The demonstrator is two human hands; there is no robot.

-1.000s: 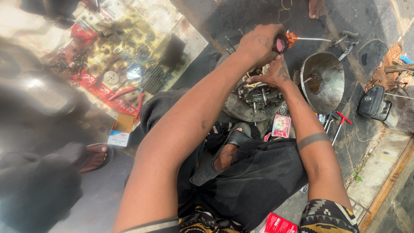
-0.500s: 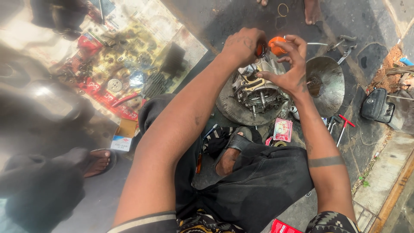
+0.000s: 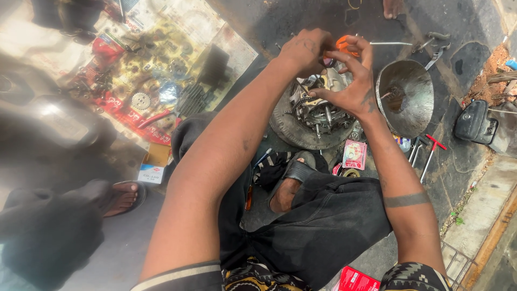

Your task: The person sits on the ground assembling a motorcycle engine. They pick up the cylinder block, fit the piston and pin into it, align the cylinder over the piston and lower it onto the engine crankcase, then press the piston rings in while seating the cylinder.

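While the person sits on oil-stained ground (image 3: 301,16), both the left hand (image 3: 304,49) and right hand (image 3: 350,81) grasp an orange-handled tool (image 3: 344,44) above the engine block (image 3: 318,105).

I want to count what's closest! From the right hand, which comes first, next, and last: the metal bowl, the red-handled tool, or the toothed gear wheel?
From the right hand:
1. Metal bowl, just to its right.
2. Red-handled tool, lower right, past the bowl.
3. Toothed gear wheel, far left on the printed sheet.

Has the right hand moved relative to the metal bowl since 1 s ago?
Yes. The right hand rose off the engine part toward the orange-handled tool, beside the metal bowl.
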